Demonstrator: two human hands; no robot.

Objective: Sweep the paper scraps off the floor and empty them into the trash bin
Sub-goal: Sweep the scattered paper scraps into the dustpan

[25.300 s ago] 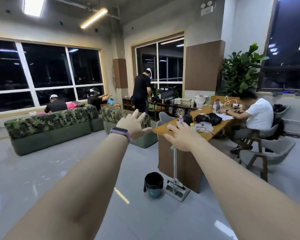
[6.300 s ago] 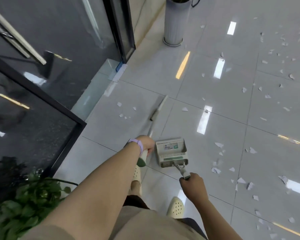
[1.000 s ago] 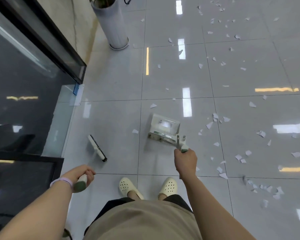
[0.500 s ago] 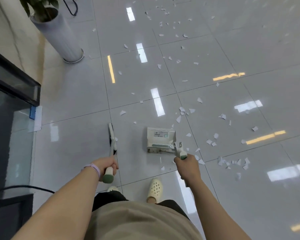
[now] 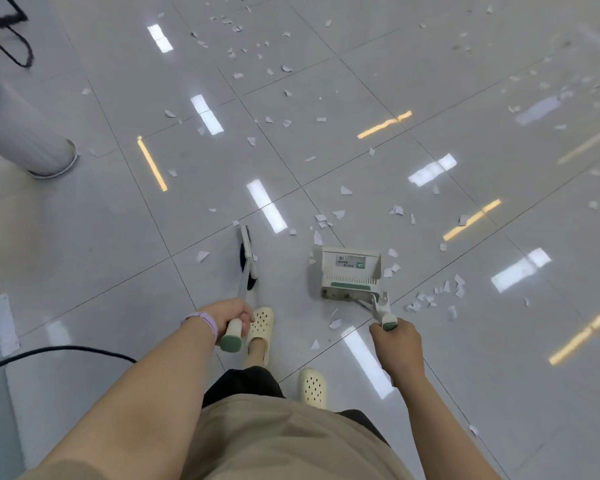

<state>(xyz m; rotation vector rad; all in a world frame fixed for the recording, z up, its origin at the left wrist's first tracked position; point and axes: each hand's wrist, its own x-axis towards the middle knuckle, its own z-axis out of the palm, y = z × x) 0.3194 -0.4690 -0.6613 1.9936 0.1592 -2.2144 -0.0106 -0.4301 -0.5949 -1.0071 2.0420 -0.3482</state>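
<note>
White paper scraps (image 5: 392, 266) lie scattered over the glossy grey floor tiles, thickest ahead and to the right. My left hand (image 5: 227, 313) grips the top of a long broom handle; the broom's head (image 5: 247, 258) rests on the floor just ahead of my left foot. My right hand (image 5: 397, 342) holds the green-tipped handle of a beige dustpan (image 5: 350, 271), which sits flat on the floor with its mouth facing away from me. Scraps lie right beside the pan's front and right side. No trash bin is in view.
A tall ribbed white planter (image 5: 25, 133) stands at the far left. A black cable (image 5: 66, 349) runs across the floor at lower left near a glass partition edge. My feet in cream clogs (image 5: 312, 388) stand between broom and dustpan.
The view has swung right, away from the glass wall. The broom head has moved right, closer to the dustpan, and I have stepped forward with both tools.
</note>
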